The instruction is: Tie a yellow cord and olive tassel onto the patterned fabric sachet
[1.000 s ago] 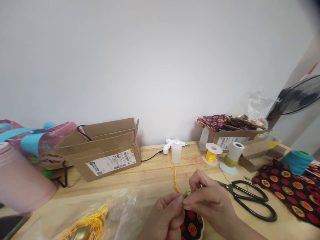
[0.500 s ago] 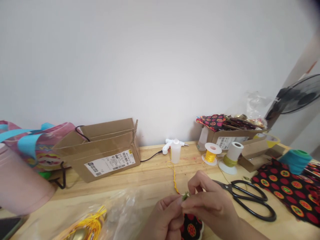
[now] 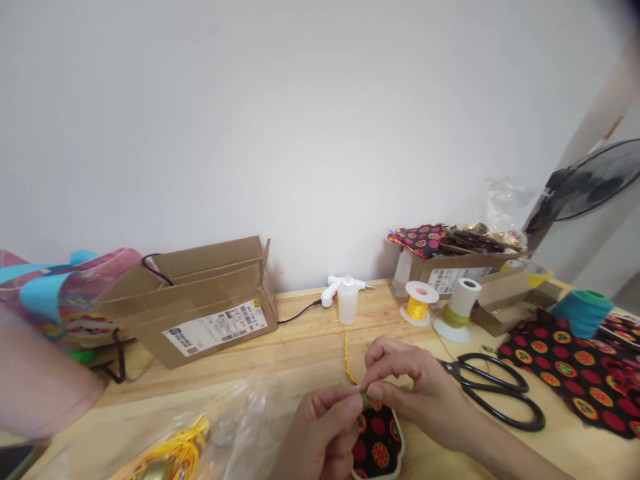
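Note:
My left hand (image 3: 327, 427) is closed, thumb and index finger pinched at the top of a flat black patterned fabric piece (image 3: 379, 441) with a pale rim. My right hand (image 3: 417, 387) meets it from the right, its fingertips also pinched. A short bit of olive-green cord (image 3: 367, 399) shows between the fingertips, mostly hidden by them. A twisted yellow cord (image 3: 347, 353) runs from the fingertips back across the table. Right of my right hand lie black-handled scissors (image 3: 495, 387).
Behind stand a white bottle (image 3: 349, 303), a yellow cord spool (image 3: 417, 307) and an olive cord spool (image 3: 455, 320). A cardboard box (image 3: 200, 310) is at left, with plastic-wrapped yellow cords (image 3: 175, 450) in front. Patterned fabric (image 3: 565, 367) and a teal thread cone (image 3: 583, 313) lie right.
My right fingertips have shifted slightly left and the hand has opened out a little from the left one. More of the patterned piece shows. The view has turned slightly.

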The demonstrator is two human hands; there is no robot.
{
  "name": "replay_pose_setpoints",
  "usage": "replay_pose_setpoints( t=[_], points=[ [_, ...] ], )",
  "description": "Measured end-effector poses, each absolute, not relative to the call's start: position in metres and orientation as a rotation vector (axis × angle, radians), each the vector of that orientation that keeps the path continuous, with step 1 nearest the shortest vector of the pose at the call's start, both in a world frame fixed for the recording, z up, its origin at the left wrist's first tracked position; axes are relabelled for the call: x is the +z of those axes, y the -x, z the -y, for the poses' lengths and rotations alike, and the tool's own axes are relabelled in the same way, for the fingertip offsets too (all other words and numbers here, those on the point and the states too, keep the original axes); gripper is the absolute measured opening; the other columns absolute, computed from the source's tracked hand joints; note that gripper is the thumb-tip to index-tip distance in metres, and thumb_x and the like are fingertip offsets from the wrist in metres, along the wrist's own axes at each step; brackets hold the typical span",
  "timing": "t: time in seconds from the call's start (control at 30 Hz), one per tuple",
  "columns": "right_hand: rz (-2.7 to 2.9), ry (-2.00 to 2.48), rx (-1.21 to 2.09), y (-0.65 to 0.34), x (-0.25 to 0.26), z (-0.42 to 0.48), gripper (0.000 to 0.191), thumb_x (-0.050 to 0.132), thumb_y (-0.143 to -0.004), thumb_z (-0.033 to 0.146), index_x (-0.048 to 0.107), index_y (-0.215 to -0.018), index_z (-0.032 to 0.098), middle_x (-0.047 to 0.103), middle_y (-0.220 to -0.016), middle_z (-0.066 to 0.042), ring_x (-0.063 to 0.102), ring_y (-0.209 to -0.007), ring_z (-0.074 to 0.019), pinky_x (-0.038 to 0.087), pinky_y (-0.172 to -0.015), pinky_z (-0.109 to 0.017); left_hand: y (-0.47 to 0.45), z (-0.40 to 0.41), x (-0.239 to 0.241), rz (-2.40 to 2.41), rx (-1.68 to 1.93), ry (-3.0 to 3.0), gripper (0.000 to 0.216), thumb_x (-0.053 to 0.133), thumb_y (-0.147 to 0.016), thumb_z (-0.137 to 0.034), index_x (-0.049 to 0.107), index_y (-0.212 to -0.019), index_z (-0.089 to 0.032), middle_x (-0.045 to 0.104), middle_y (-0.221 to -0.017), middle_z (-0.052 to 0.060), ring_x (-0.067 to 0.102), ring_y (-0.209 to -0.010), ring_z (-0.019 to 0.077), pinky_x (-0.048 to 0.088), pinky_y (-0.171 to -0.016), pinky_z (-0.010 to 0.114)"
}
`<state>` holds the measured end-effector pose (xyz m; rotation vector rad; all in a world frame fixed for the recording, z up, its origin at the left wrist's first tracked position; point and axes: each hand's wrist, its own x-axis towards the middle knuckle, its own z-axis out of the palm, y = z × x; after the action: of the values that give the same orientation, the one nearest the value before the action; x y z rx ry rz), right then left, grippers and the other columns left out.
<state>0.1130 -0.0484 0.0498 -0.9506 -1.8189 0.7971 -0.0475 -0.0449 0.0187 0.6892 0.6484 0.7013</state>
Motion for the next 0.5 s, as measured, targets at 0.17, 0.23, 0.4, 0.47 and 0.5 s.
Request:
replay_pose_setpoints(
  t=[0.17, 0.23, 0.4, 0.47, 0.5],
  points=[
    [1.833, 0.908, 0.879, -0.1167, 0.0533, 0.0487, 0.013, 0.059, -0.075, 0.027, 0.066, -0.072, 0.017, 0.052, -0.071, -0.001, 0.05, -0.067, -0.0117, 0.039, -0.06, -0.024, 0.0484, 0.0447, 0.0221, -0.64, 0.605, -0.704, 0.03, 0.07, -0.058, -0.036, 0.048, -0.054, -0.015, 0.022, -0.037, -0.012, 0.008, -0.032, -0.001, 0.004, -0.03, 0.013],
    [1.83, 0.887, 0.912, -0.1175, 0.0532, 0.0482, 0.013, 0.059, -0.074, 0.027, 0.066, -0.071, 0.016, 0.051, -0.07, -0.001, 0.05, -0.066, -0.0113, 0.039, -0.06, -0.024, 0.0477, 0.045, 0.0219, -0.643, 0.606, -0.728, 0.029, 0.07, -0.057, -0.038, 0.051, -0.056, -0.015, 0.023, -0.035, -0.013, 0.008, -0.03, -0.0013, 0.004, -0.03, 0.014],
    [1.83, 0.881, 0.954, -0.1178, 0.0483, 0.0439, 0.013, 0.061, -0.073, 0.026, 0.066, -0.07, 0.014, 0.052, -0.07, -0.001, 0.05, -0.066, -0.0114, 0.04, -0.061, -0.025, 0.046, 0.0435, 0.0211, -0.719, 0.618, -0.734, 0.031, 0.072, -0.052, -0.04, 0.055, -0.057, -0.015, 0.024, -0.032, -0.013, 0.008, -0.029, -0.0018, 0.004, -0.029, 0.014],
    [1.817, 0.91, 0.915, -0.1181, 0.0486, 0.0423, 0.012, 0.06, -0.073, 0.025, 0.066, -0.073, 0.015, 0.054, -0.071, -0.002, 0.051, -0.067, -0.012, 0.04, -0.061, -0.025, 0.0456, 0.0422, 0.0219, -0.753, 0.614, -0.712, 0.032, 0.074, -0.05, -0.04, 0.056, -0.057, -0.015, 0.024, -0.032, -0.013, 0.009, -0.029, -0.0019, 0.005, -0.029, 0.013],
    [1.8, 0.917, 0.877, -0.1187, 0.0505, 0.0422, 0.013, 0.059, -0.074, 0.026, 0.066, -0.075, 0.015, 0.055, -0.072, -0.003, 0.051, -0.067, -0.0124, 0.04, -0.061, -0.025, 0.0454, 0.0415, 0.0222, -0.775, 0.614, -0.702, 0.032, 0.075, -0.048, -0.04, 0.058, -0.057, -0.015, 0.024, -0.031, -0.013, 0.009, -0.029, -0.0019, 0.007, -0.03, 0.013]
  ],
)
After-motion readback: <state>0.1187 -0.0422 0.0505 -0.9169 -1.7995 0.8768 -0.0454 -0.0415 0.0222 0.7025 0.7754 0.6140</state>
